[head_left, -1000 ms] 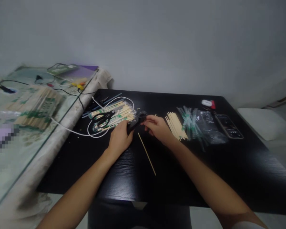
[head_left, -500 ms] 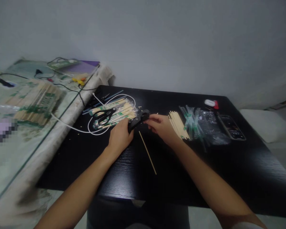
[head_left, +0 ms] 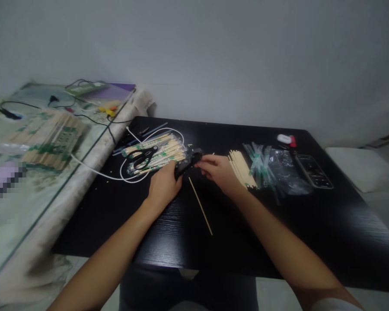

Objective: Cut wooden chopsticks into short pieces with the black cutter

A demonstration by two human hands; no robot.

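Observation:
My left hand [head_left: 164,183] is closed around a black tool with a rounded end [head_left: 189,162], held just above the table. At that rounded end, the fingertips of my right hand [head_left: 218,170] are pinched together; what they grip is hidden. A single thin wooden stick [head_left: 201,207] lies on the table below and between my hands. Left of the tool is a pile of wrapped chopsticks [head_left: 162,151], with black-handled scissors [head_left: 141,157] resting on top. Bare wooden sticks [head_left: 241,168] lie in a bundle beside my right wrist.
Right of the bare sticks lie crumpled clear wrappers [head_left: 262,166], a plastic bag [head_left: 290,177], a phone [head_left: 314,171] and a small red and white item [head_left: 286,139]. A white cable [head_left: 100,174] loops around the pile. The glass-topped surface at left holds packed chopsticks [head_left: 52,144].
Both hands stay in nearly the same place with the black tool. The view has shifted very slightly; the things on the table look unmoved.

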